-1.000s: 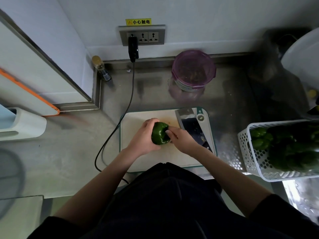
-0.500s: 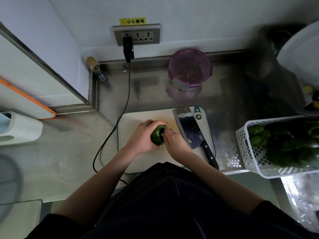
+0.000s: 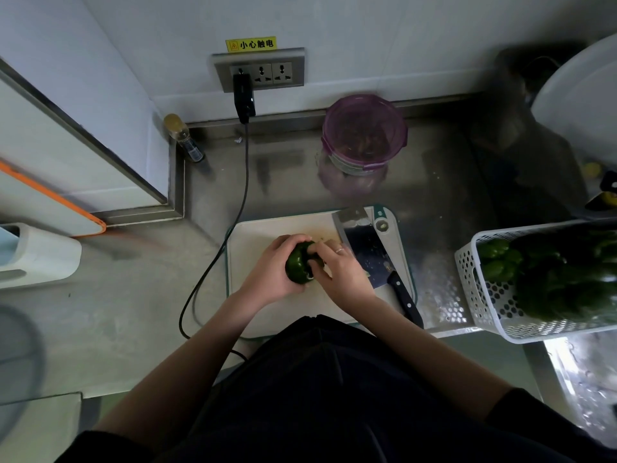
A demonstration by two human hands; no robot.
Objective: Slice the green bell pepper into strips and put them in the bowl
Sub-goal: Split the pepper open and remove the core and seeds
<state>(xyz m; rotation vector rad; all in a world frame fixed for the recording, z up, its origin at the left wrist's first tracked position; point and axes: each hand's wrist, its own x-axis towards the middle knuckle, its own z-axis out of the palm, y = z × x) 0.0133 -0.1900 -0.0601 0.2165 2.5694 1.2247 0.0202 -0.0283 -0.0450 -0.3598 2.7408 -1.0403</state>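
Much of the dark green bell pepper (image 3: 298, 267) is covered by the left hand (image 3: 272, 274) and right hand (image 3: 340, 272) gripping it. Right of it, the white perforated plastic basket (image 3: 480, 292) runs off the frame's edge. Beyond it, the purple-rimmed round bowl (image 3: 364, 132) holds contents too blurred to identify.

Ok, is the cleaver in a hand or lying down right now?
Lying down. The cleaver rests flat on the cutting board; the left hand and right hand both grip the green pepper.
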